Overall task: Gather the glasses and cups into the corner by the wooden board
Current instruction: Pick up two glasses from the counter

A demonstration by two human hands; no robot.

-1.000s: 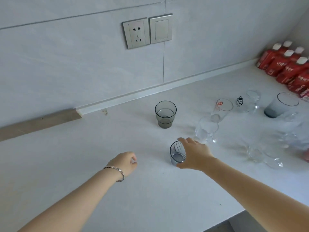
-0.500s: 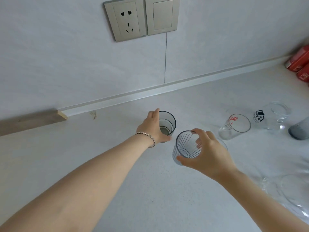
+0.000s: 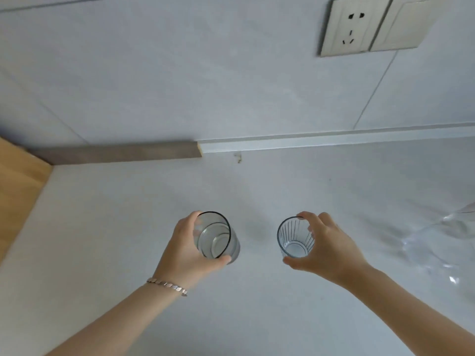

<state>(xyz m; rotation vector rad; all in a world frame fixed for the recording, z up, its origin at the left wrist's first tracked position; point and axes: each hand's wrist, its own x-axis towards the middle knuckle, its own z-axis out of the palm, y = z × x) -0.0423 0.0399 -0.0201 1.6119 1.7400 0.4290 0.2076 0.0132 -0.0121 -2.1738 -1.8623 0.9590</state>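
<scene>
- Both glasses have come off the counter and swung left since a moment ago; the board [image 3: 18, 191] now shows at the left edge.
- Left hand [image 3: 183, 253] wraps the smoky glass [image 3: 217, 237]; right hand [image 3: 326, 247] pinches the ribbed glass [image 3: 295, 237] at its rim.
- Both look carried above the counter [image 3: 115, 227], apart from each other.
- I'd keep them upright and set the smoky one deepest in the corner, leaving room for the rest [image 3: 444, 242].

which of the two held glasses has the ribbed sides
The clear ribbed glass in the right hand; the smoky smooth-walled glass in the left hand has none.
</scene>
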